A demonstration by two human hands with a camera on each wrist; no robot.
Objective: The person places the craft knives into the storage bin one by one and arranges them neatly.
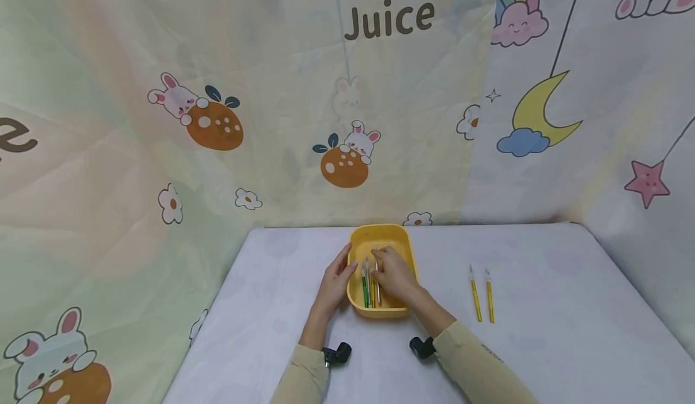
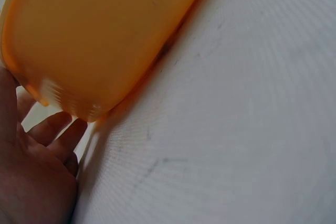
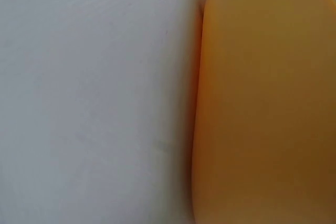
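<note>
In the head view a yellow plastic tray (image 1: 380, 313) stands on the table, with several slim pen-like sticks inside. Among them is a green stick (image 1: 365, 286) with a pale pointed top. My left hand (image 1: 332, 283) holds the tray's left side, its thumb at the rim; in the left wrist view its fingers (image 2: 68, 137) touch the outer wall. My right hand (image 1: 399, 276) reaches over the right wall into the tray and pinches a slim pen-like stick (image 1: 378, 295), partly hidden by the fingers. The right wrist view shows mostly the tray's outer wall (image 3: 268, 103).
Two yellow pen-like sticks, one on the left (image 1: 476, 298) and one on the right (image 1: 490, 298), lie side by side on the white-covered table (image 1: 564, 331), right of the tray. A printed cloth backdrop (image 1: 293, 151) rises behind the table's far edge.
</note>
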